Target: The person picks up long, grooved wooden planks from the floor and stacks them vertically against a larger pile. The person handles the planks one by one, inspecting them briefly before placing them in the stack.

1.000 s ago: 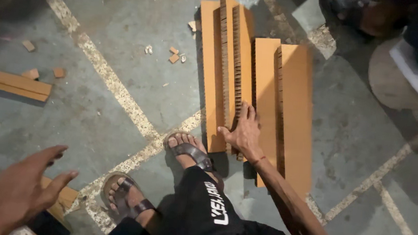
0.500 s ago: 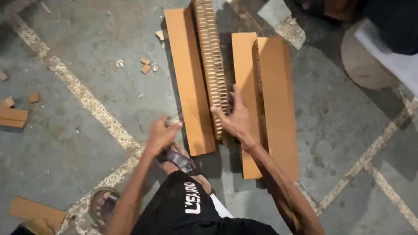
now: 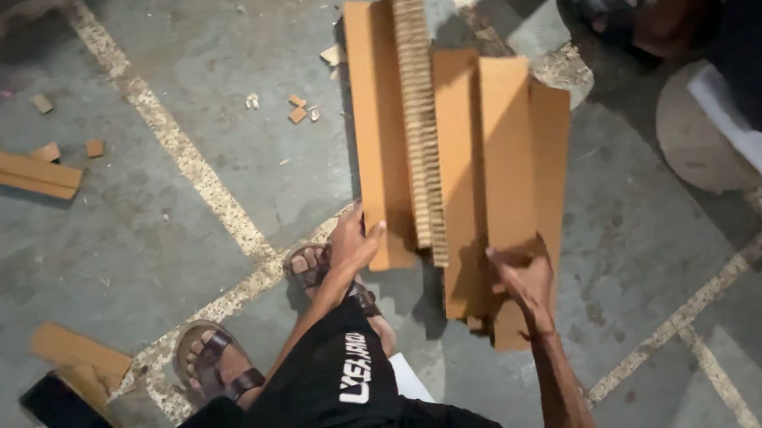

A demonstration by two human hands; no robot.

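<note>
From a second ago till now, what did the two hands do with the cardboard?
The left hand swung in from the side and took hold of the near end of the left cardboard strip. The right hand slid off the middle onto the right-hand cardboard strips. The small scraps on the floor stayed put.

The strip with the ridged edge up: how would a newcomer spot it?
Start at the cardboard stack on the concrete floor. Between the left hand and right hand, find the honeycomb strip. Only it shows a ribbed edge; its neighbours show smooth brown faces.
</note>
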